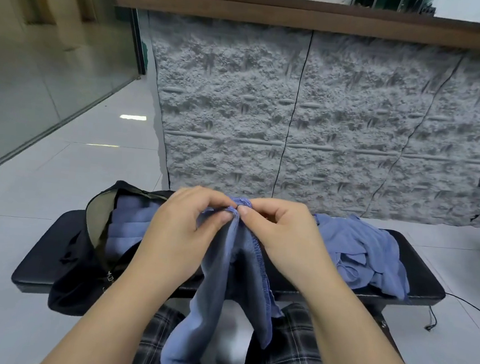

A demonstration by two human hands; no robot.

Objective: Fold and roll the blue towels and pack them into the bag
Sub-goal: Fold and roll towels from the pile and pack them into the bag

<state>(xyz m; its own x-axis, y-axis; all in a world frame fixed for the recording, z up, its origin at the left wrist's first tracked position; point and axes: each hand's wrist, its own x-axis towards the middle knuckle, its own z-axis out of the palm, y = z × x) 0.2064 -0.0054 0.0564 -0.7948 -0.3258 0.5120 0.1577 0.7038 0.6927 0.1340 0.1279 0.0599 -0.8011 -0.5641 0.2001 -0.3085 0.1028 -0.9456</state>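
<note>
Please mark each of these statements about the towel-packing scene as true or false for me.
1. Both hands pinch the top edge of one blue towel. True: left hand, right hand.
2. The black bag is zipped closed. False: it lies open, with rolled towels inside.
3. A pile of loose blue towels lies on the bench, on the person's right. True.
4. The held towel lies flat on the bench. False: it hangs down over the person's lap.
</note>
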